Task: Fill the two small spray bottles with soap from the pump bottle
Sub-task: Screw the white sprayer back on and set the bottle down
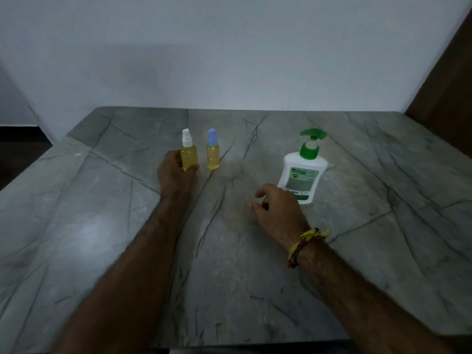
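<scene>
Standing upright toward the far middle of the table (102,238) are the task's three containers, on a smooth grey stone-look surface crossed by dark irregular veins. Furthest left, the left hand (175,172) is gripping the white-capped spray bottle (189,157), fingers curled round its left side and thumb pressing its lower right edge. That bottle is a small clear cylinder showing yellow liquid nearly to the shoulder, and its base is hidden by the hand. Just beside it, apart and untouched, the blue-capped spray bottle (213,155) is showing the same yellow liquid and is carrying a small label on its side; the print is too small to read. Further right and nearer, the right hand (277,208) is hovering low over the table with fingers loosely curled, holding nothing; whether it is touching the surface cannot be told. A yellow and dark thread wristband (304,247) is circling its wrist. Immediately behind that hand, the pump bottle (302,175) is standing well apart from the two sprays: a white, rounded, opaque plastic body with a green collar, green pump head and green label. Its lower left corner is partly covered by the right hand.
</scene>
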